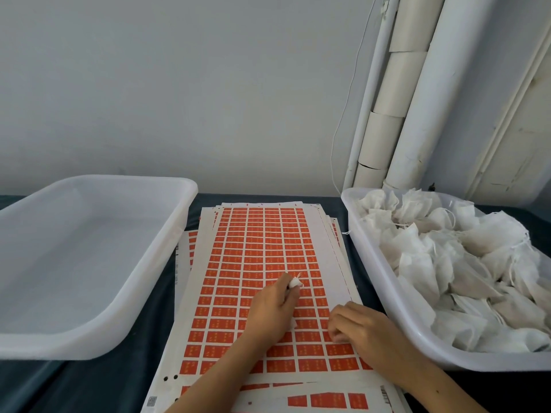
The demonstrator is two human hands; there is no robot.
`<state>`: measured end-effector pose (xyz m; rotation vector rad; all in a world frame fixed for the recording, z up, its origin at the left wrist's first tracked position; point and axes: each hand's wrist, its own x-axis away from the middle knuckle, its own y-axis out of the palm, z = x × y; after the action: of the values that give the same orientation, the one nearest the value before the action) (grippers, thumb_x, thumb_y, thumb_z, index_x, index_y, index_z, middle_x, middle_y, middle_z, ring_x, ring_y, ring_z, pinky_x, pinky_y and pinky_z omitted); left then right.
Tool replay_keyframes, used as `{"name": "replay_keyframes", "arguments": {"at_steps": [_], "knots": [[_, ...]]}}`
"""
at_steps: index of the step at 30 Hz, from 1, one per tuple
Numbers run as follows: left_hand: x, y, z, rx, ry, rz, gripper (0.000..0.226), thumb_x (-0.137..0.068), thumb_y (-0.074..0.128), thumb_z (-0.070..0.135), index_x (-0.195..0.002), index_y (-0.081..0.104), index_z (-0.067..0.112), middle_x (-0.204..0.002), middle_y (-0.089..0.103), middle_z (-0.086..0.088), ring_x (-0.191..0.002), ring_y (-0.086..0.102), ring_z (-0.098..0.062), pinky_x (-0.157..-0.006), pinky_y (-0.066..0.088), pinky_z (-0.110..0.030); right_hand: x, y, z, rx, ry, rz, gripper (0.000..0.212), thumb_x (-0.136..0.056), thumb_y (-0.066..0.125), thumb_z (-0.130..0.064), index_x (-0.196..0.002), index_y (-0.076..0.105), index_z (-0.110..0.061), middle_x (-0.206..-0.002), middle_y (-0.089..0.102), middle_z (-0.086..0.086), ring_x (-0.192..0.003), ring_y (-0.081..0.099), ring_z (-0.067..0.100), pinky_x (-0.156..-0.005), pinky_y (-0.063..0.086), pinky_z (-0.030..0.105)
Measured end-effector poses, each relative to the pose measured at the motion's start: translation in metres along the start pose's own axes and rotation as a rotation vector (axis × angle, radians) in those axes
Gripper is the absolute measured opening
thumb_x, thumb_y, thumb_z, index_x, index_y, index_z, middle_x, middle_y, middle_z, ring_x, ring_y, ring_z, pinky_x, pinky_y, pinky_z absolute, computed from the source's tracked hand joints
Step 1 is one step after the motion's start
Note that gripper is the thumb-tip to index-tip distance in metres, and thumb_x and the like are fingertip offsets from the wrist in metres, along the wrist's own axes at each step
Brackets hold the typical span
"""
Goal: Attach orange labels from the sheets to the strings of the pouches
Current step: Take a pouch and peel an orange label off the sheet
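on the dark table (89, 383) in front of me lies a stack of label sheets (262, 263), the top one covered in a grid of orange labels (253, 248) with white margins. my left hand (269, 311) rests over the lower middle of that top sheet, fingers curled around a small white pouch (294, 283) whose gathered top pokes out past my fingertips, with a bit of its fabric showing under the palm too. the pouch sits directly above the orange grid, close to the paper; i cannot tell whether it touches. my right hand (357, 329) lies just beside the left, lower and to the right, near the sheet's right edge, fingers bent down onto the labels with the tips pinched together; i cannot tell whether a label is between them.

to my right, touching the stack's side, stands a translucent white tub (372, 263) heaped with more white pouches (462, 263), their strings tangled among them. to my left is a second tub (98, 338) of the same kind, its near corner overlapping the lower sheets. more sheets fan out beneath the top one, some with missing labels along the near edge.

behind the table is a plain pale wall (179, 84). in the corner at right, white pipes (423, 99) run up the wall, one wrapped in sections, and a thin white cable (346, 114) hangs beside them.
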<state>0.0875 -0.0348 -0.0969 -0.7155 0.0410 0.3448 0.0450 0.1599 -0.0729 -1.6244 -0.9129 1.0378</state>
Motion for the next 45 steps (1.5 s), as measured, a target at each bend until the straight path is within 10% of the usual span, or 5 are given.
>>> {"name": "replay_keyframes", "arguments": {"at_steps": [13, 26, 36, 45], "knots": [[-0.002, 0.002, -0.004, 0.127, 0.023, 0.021, 0.019, -0.099, 0.042, 0.034, -0.081, 0.048, 0.032, -0.066, 0.052, 0.013, -0.058, 0.048, -0.003, -0.055, 0.038, -0.013, -0.024, 0.003, -0.002, -0.396, 0.315, 0.118, 0.011, -0.091, 0.040, -0.036, -0.081, 0.041, -0.038, -0.060, 0.055, -0.014, -0.059, 0.059, 0.003, -0.065, 0.049, 0.012], [-0.001, -0.001, -0.002, 0.154, -0.011, 0.007, 0.014, -0.098, 0.043, 0.038, -0.086, 0.048, 0.034, -0.073, 0.056, 0.019, -0.065, 0.056, -0.001, -0.054, 0.037, -0.007, -0.028, -0.006, -0.021, -0.608, 0.718, 0.064, 0.018, -0.085, 0.066, -0.031, -0.091, 0.051, -0.023, -0.085, 0.068, -0.008, -0.069, 0.067, 0.004, -0.065, 0.053, 0.013], [-0.001, -0.001, 0.001, 0.152, -0.043, 0.016, 0.019, -0.098, 0.044, 0.036, -0.080, 0.050, 0.033, -0.070, 0.057, 0.015, -0.061, 0.053, -0.003, -0.053, 0.036, -0.008, -0.036, -0.013, -0.031, -0.600, 0.649, 0.271, 0.024, -0.076, 0.075, -0.016, -0.084, 0.057, -0.031, -0.075, 0.065, -0.011, -0.073, 0.064, 0.000, -0.062, 0.051, 0.010], [-0.016, -0.033, 0.018, 1.008, -0.295, 0.084, 0.024, -0.094, 0.054, 0.027, -0.080, 0.065, 0.010, -0.053, 0.061, 0.005, -0.045, 0.056, -0.003, -0.047, 0.044, -0.012, -0.091, -0.022, -0.018, -0.855, 0.642, 0.648, 0.028, -0.076, 0.076, -0.018, -0.095, 0.058, -0.027, -0.093, 0.066, -0.012, -0.081, 0.066, 0.004, -0.064, 0.051, 0.011]]}}
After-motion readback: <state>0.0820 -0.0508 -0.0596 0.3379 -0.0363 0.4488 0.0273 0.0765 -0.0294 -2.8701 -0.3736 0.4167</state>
